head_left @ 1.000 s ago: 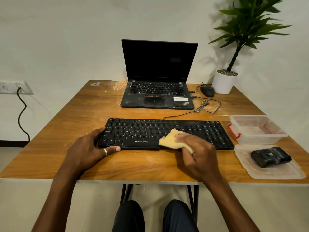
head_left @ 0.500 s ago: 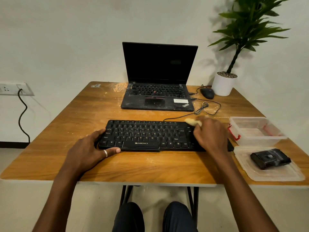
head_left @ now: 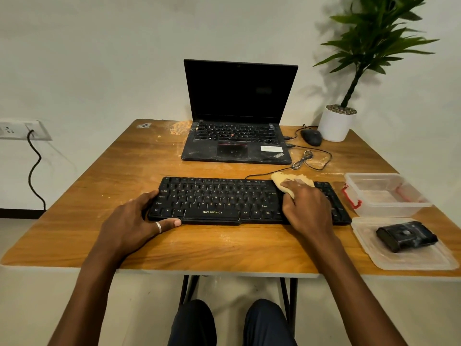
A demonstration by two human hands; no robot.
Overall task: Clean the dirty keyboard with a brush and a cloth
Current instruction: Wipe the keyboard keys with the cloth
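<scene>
A black keyboard (head_left: pixel 219 198) lies across the wooden table (head_left: pixel 199 248) in front of me. My left hand (head_left: pixel 134 223) grips its left end, thumb along the front edge, fingers over the corner. My right hand (head_left: pixel 305 208) presses a yellow cloth (head_left: pixel 282 182) onto the keys at the keyboard's upper right part; the cloth sticks out past my fingers toward the back edge. A black brush (head_left: pixel 406 236) lies on a clear plastic lid (head_left: pixel 409 258) at the right.
An open dusty laptop (head_left: pixel 237 143) stands behind the keyboard. A mouse (head_left: pixel 311 137), a coiled cable (head_left: pixel 306 161) and a white plant pot (head_left: pixel 335 124) are at the back right. An open clear box (head_left: pixel 384 193) sits right of the keyboard.
My right hand moved the cloth from the keyboard's front middle to its right side, then a little back leftward along the top rows. The left hand stayed put.
</scene>
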